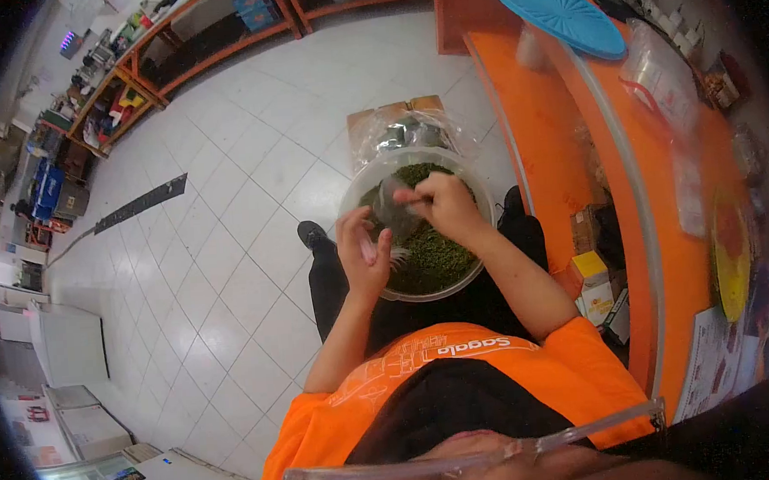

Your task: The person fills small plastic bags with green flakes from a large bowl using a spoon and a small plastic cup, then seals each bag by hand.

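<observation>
Between my legs stands a round translucent tub [483, 273] holding a green, finely cut leafy material [434, 259]. My left hand [363, 254] is over the tub's left side, its fingers curled around a pale pinkish handle [368, 246]; a light, comb-like end shows beside it above the green material. My right hand [442, 203] is closed over the middle of the tub on a tool with a reddish handle [406, 195]. The tool's greyish end [387, 203] is blurred, so its shape is unclear.
A cardboard box [363, 136] with clear plastic sits just beyond the tub. Orange shelving [609, 173] runs along the right, with a blue lid [560, 16] on top and a yellow-and-white box [591, 284] lower down. Workbenches line the far left.
</observation>
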Demonstrator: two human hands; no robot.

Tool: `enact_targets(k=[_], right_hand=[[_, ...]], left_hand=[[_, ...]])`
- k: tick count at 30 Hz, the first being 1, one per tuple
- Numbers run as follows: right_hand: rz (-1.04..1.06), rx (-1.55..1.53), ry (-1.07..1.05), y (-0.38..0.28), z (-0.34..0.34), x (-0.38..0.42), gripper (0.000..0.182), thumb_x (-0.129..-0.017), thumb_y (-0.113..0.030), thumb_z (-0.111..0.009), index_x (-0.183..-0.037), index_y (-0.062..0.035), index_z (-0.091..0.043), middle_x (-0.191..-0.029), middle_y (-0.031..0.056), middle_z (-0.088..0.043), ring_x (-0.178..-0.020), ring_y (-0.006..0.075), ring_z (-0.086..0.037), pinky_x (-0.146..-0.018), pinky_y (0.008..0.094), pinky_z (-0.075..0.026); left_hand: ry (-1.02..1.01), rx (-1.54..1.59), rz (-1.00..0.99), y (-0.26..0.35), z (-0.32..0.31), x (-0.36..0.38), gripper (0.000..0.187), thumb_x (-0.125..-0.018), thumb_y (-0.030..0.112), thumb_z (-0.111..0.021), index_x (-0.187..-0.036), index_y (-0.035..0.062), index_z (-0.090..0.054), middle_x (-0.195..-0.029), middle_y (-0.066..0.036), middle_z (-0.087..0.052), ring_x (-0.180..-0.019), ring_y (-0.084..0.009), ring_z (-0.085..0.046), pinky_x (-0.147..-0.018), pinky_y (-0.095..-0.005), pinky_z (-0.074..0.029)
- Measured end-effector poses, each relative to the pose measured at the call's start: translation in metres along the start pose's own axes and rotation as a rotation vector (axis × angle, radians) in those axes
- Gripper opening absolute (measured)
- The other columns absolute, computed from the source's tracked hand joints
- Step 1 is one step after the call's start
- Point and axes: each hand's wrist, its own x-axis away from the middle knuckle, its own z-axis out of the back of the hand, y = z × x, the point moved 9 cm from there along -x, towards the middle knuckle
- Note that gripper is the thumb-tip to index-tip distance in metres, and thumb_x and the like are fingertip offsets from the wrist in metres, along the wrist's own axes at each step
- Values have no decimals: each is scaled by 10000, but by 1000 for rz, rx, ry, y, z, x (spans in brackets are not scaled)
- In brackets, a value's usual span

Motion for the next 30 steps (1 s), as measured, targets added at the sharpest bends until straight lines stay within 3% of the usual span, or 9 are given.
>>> enact_targets(k=[1,4,8,10,15,20,23,25,30], right_hand=[[1,0,2,3,1,-8,173,-746,-187,-649,-741,-14,-644,-717,184,-597,-710,368,-555,-652,434,-444],[-309,-209,115,33,16,-21,213,-900,-167,-577,-803,8,-653,-720,72,-630,-666,137,-566,-600,311,-434],[-272,-149,17,21,9,-13,128,-850,-127,-616,-843,-2,-646,-769,80,-626,-730,175,-582,-659,315,-447],[318,-95,2,-36,2,4,140,-747,-73,-673,-878,-32,-645,-839,84,-617,-816,233,-575,-725,334,-452],[420,-58,-165,-43,-33,28,285,-623,16,-673,-895,-60,-638,-896,90,-594,-846,291,-548,-749,359,-456],[489,-71,-26,-49,-14,31,322,-597,82,-629,-901,-22,-636,-873,100,-587,-860,287,-556,-744,363,-468],[378,-52,74,-45,5,28,299,-603,110,-610,-880,-1,-633,-852,101,-599,-813,269,-577,-723,343,-484],[287,-88,112,-29,12,27,261,-631,115,-610,-866,4,-631,-835,99,-598,-779,247,-585,-701,327,-489],[110,-166,184,-2,17,27,110,-730,52,-654,-827,16,-615,-803,88,-590,-680,171,-582,-605,274,-475]], left_hand=[[0,0,-2,-2,0,2,346,-801,80,-626,-1125,17,-525,-961,-132,-546,-838,-227,-547,-737,-318,-446],[-40,133,160,-17,-1,9,396,-820,102,-601,-1189,25,-479,-999,-121,-537,-841,-202,-557,-748,-311,-452],[-92,468,314,-34,-12,17,464,-845,155,-576,-1259,27,-410,-1059,-131,-563,-893,-192,-579,-788,-302,-455],[-99,612,410,-50,-20,25,485,-850,174,-576,-1274,26,-392,-1064,-135,-577,-928,-196,-584,-809,-302,-455],[-467,287,486,-57,-35,35,436,-849,237,-577,-1194,-7,-473,-1067,-162,-599,-985,-225,-592,-841,-329,-462],[-510,336,338,-39,-33,25,424,-847,241,-554,-1181,-11,-487,-1092,-155,-591,-1019,-228,-578,-888,-319,-436],[-328,586,449,-51,-34,27,384,-838,131,-544,-1192,-2,-480,-1157,-151,-543,-1057,-244,-554,-922,-319,-414],[-166,253,73,-15,-10,7,402,-803,33,-558,-1196,11,-477,-1220,-154,-462,-1089,-255,-517,-940,-350,-408],[108,2,-16,-14,18,17,278,-768,57,-648,-1036,67,-574,-1230,-170,-405,-1139,-298,-427,-930,-398,-378]])
